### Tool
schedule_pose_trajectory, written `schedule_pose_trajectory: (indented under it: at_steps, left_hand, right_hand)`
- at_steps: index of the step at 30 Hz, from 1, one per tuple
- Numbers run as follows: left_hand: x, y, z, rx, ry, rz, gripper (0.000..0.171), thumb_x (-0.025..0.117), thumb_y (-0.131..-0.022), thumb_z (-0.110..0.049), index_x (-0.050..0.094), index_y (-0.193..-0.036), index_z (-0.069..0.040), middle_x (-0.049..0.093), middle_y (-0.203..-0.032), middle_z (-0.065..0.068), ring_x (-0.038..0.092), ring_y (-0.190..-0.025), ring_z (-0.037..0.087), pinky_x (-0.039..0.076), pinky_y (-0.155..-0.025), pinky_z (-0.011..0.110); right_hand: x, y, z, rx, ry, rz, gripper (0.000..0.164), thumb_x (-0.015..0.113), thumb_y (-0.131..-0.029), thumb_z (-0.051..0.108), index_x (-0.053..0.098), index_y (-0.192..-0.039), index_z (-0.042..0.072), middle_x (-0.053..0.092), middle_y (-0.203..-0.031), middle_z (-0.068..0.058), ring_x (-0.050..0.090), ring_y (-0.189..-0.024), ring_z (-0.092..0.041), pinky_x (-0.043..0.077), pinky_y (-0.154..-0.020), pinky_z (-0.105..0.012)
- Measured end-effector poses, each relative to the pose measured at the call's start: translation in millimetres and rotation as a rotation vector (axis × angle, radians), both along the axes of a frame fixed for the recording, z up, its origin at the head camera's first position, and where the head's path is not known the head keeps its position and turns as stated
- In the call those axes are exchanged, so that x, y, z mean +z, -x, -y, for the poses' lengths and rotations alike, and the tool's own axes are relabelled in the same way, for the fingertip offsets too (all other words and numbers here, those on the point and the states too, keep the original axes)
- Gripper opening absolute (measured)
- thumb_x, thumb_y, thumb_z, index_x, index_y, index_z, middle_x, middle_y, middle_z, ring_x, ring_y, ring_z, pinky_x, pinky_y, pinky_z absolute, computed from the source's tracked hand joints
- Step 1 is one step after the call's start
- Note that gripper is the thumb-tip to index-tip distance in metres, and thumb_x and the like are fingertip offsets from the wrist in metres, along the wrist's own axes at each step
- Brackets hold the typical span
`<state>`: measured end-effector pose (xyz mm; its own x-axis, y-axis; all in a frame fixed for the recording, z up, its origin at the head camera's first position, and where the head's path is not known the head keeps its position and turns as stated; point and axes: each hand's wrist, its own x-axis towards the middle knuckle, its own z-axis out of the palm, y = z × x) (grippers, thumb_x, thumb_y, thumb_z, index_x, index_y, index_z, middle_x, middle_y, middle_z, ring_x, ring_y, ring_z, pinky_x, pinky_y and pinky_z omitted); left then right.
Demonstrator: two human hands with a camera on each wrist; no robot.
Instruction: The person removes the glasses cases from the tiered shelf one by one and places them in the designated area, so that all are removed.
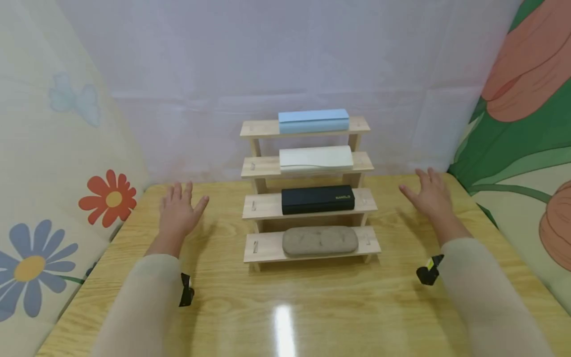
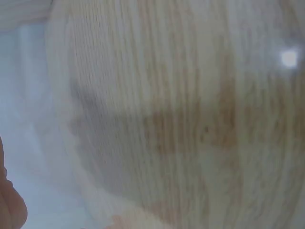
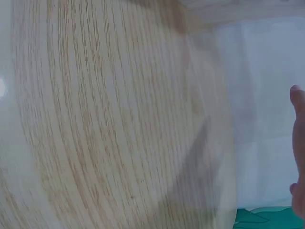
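Observation:
In the head view a stepped wooden rack point(image 1: 263, 248) stands mid-table with one case on each tier. From the top come a light blue case point(image 1: 314, 122), a white case point(image 1: 315, 158), a black glasses case point(image 1: 317, 200) with gold lettering, and a grey-beige rounded case point(image 1: 320, 241). My left hand point(image 1: 178, 210) is held left of the rack, fingers spread, touching none of the cases. To the rack's right, my right hand point(image 1: 431, 196) is likewise spread and holds nothing. Only small parts of the left hand point(image 2: 10, 205) and right hand point(image 3: 299, 143) show in the wrist views.
The wood-grain table point(image 1: 236, 307) reaches back to a white cloth backdrop point(image 1: 214, 59). Flower-printed cloth hangs at the left point(image 1: 44, 173) and right point(image 1: 526, 148). A small black device sits at each wrist. A bright light reflection lies on the table's front part.

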<state>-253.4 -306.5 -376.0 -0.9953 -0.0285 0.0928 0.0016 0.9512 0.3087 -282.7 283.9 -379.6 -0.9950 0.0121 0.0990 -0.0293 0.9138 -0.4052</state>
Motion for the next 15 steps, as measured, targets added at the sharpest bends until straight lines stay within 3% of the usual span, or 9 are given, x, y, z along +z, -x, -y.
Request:
schedule_pose_trajectory:
  at_steps: [3, 7, 15]
  left_hand:
    - [-2.1, -4.8, -4.2, -0.032, -0.112, -0.049, 0.084, 0.027, -0.102, -0.058, 0.013, -0.153, 0.007, 0.005, -0.158, 0.036, 0.004, -0.145, 0.054, 0.008, -0.115, 0.068]
    - [-5.8, -13.0, -12.8, -0.057, -0.274, -0.045, 0.078, 0.035, -0.103, -0.051, 0.017, -0.153, 0.007, 0.006, -0.159, 0.033, 0.008, -0.144, 0.054, 0.014, -0.113, 0.069]
    - [-18.3, -30.7, -26.5, -0.104, -0.403, -0.041, 0.074, 0.043, -0.103, -0.045, 0.017, -0.154, 0.002, 0.007, -0.163, 0.025, 0.016, -0.144, 0.052, 0.021, -0.112, 0.068]
  right_hand:
    - [1.2, -3.3, 3.5, 0.005, 0.096, -0.017, 0.086, 0.041, -0.098, 0.060, 0.021, -0.152, -0.004, 0.010, -0.158, -0.034, 0.011, -0.144, -0.053, 0.016, -0.113, -0.068]
    - [3.1, -10.6, 8.7, 0.029, 0.199, -0.072, 0.077, 0.045, -0.100, 0.050, 0.026, -0.150, -0.007, 0.022, -0.154, -0.035, 0.019, -0.142, -0.052, 0.021, -0.113, -0.065]
    - [3.9, -29.9, 19.2, 0.059, 0.433, -0.100, 0.070, 0.053, -0.100, 0.039, 0.030, -0.148, -0.007, 0.030, -0.151, -0.033, 0.029, -0.139, -0.050, 0.029, -0.111, -0.062]
